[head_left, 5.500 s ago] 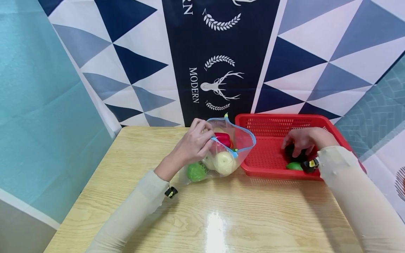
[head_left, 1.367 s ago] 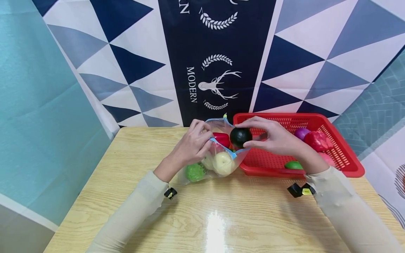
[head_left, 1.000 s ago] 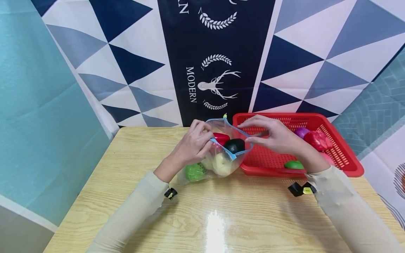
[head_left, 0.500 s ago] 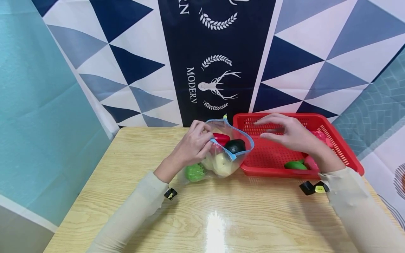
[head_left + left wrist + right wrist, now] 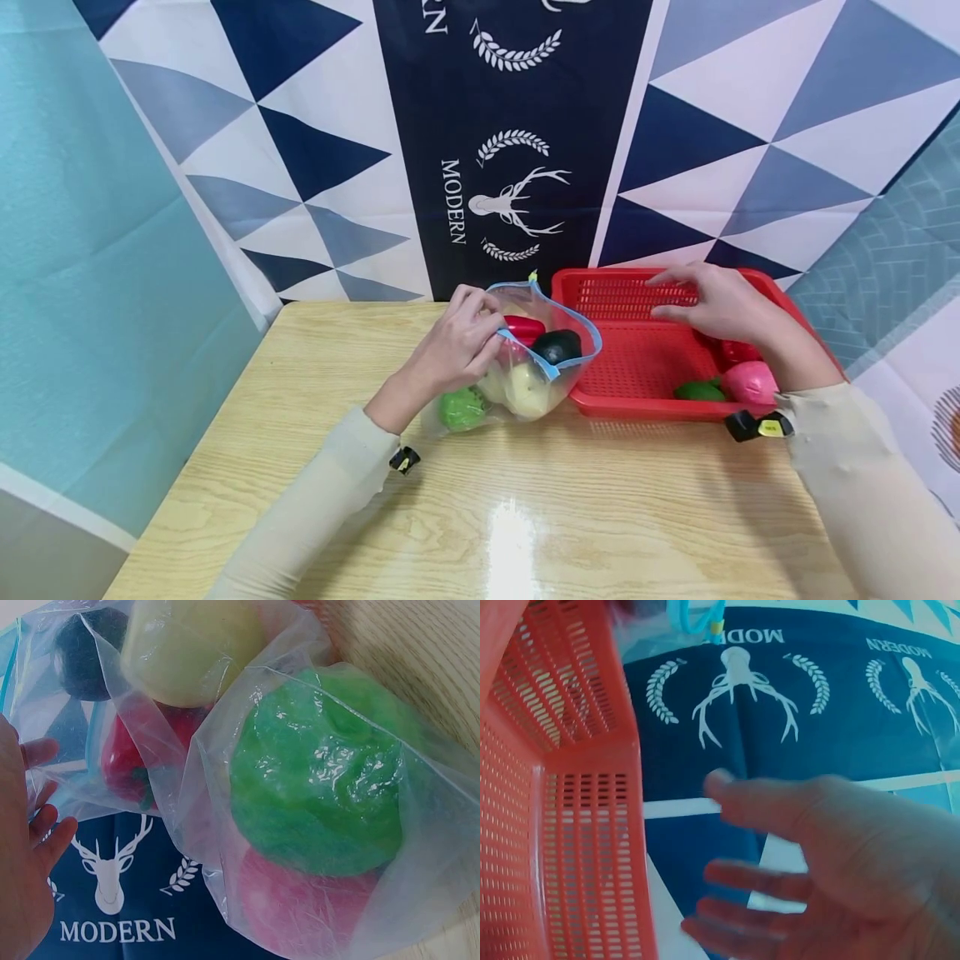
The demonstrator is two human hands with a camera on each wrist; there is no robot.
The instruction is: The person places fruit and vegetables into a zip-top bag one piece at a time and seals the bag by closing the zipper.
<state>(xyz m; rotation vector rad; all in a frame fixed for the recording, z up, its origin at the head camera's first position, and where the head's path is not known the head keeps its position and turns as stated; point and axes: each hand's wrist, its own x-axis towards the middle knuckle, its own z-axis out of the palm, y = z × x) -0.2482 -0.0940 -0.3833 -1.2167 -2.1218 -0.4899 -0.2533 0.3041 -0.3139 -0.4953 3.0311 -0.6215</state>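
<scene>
My left hand (image 5: 467, 337) pinches the blue zip edge of a clear zip bag (image 5: 588, 331), whose mouth gapes to the right. Inside lie a dark, nearly black round vegetable or fruit (image 5: 557, 346), a red bell pepper (image 5: 525, 328), a pale round fruit (image 5: 527, 392) and a green round vegetable (image 5: 462, 408). Under the green one, the left wrist view shows something pink (image 5: 304, 904). My right hand (image 5: 716, 302) hovers over the red basket (image 5: 637, 358), fingers spread and holding nothing.
In the basket lie a pink round fruit (image 5: 750, 383), a green piece (image 5: 699, 391) and something red (image 5: 738, 351), partly hidden by the right arm. The basket touches or nearly touches the bag's right side. A patterned cloth (image 5: 525, 125) rises behind the wooden table (image 5: 450, 517).
My right hand lifted the dark round item from the basket, let it go inside the bag, then drew back rightward over the basket. My left hand has kept its hold on the bag.
</scene>
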